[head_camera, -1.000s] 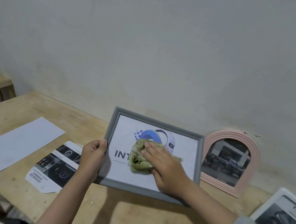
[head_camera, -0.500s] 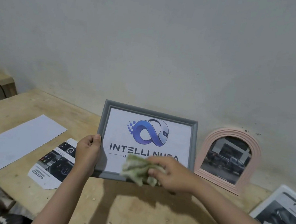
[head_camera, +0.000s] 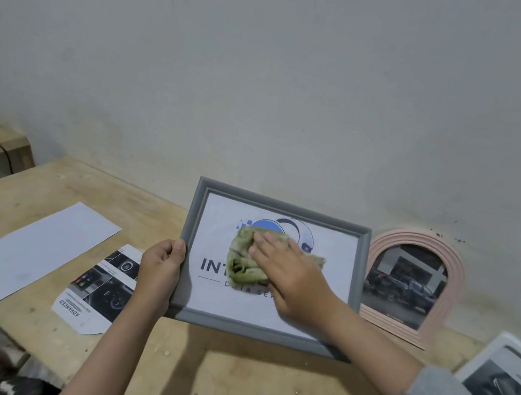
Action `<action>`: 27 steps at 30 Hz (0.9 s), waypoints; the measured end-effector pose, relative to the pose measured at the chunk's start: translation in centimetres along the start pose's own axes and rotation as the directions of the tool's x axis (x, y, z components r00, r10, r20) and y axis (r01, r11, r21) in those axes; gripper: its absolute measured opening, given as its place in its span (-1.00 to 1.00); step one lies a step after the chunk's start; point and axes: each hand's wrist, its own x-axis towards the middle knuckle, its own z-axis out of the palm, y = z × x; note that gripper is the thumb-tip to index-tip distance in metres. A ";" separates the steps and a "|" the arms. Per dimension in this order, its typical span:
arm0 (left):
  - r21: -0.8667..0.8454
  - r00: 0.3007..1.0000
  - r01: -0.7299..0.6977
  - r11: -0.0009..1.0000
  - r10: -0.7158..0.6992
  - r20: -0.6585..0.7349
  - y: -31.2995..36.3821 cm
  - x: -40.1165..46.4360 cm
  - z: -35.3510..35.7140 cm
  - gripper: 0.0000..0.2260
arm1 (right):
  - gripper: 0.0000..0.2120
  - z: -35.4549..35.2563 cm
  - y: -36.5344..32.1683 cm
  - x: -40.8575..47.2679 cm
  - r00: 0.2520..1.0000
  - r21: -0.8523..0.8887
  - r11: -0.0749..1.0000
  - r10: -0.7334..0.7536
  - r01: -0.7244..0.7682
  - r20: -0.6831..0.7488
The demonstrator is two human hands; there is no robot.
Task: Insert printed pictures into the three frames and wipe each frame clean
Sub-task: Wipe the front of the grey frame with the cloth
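We had the grey frame (head_camera: 263,328) propped on the wooden desk (head_camera: 227,385), its top edge tipped back toward the wall (head_camera: 267,82) and its long axis running left to right in front of us. Our left hand (head_camera: 160,272) made the steadying grip — fingers curled round the frame's left rail, thumb on the front moulding. Our right hand (head_camera: 288,277) lay flat, fingers straight, pressing the green cloth (head_camera: 242,259) against the glazing near the middle, over the blue logo and part of the printed lettering. The relation that mattered was this: the cloth sat just right of the left-hand grip, with most of the unwiped width stretching away to the right, toward the frame's right rail and the pink arched frame (head_camera: 411,285) leaning against the wall just beside it. So we judged that any further strokes should run along the long axis, away from the holding hand, which braces the frame against that push. The pink arched frame already held a dark photo of vehicles. A white frame (head_camera: 494,352) with a black-and-white print lay at the far right edge, only partly in view. On the desk to the left lay a blank white sheet (head_camera: 33,250) and a printed leaflet (head_camera: 97,292), partly under our left forearm.
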 end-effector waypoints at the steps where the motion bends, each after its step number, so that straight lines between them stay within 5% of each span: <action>1: -0.006 1.000 0.010 1.000 -0.010 -0.003 -0.1 0.1 -0.1 -0.67 | -0.42 0.5 -0.5 -0.7 0.999 0.000 0.999 -0.035 0.035 0.016; 8: 0.005 0.997 0.074 0.997 -0.074 -0.021 -0.8 1.1 -0.1 -0.72 | -0.42 2.6 -3.1 -4.6 0.983 0.217 0.971 -0.131 0.100 0.132; 13: 0.043 0.996 0.079 0.996 -0.077 -0.054 -1.1 1.6 -0.1 -0.71 | -0.59 -0.2 -4.3 -4.0 0.906 0.580 0.746 0.074 -0.327 0.417; 17: 0.073 0.996 0.081 0.994 -0.077 -0.044 -1.0 1.1 0.1 -0.72 | -0.62 -3.6 -3.8 -1.1 0.879 0.637 0.646 0.117 -0.421 0.463; 23: 0.034 0.995 0.096 0.995 -0.097 0.036 -0.6 0.4 1.3 -0.75 | -0.48 -5.1 -0.6 4.3 0.975 0.349 0.927 0.189 -0.137 -0.119; 27: 0.039 0.993 0.012 0.999 -0.017 0.114 -0.2 -0.5 2.1 -0.68 | -0.34 -3.1 0.7 6.6 0.991 -0.008 0.992 0.122 -0.122 -0.053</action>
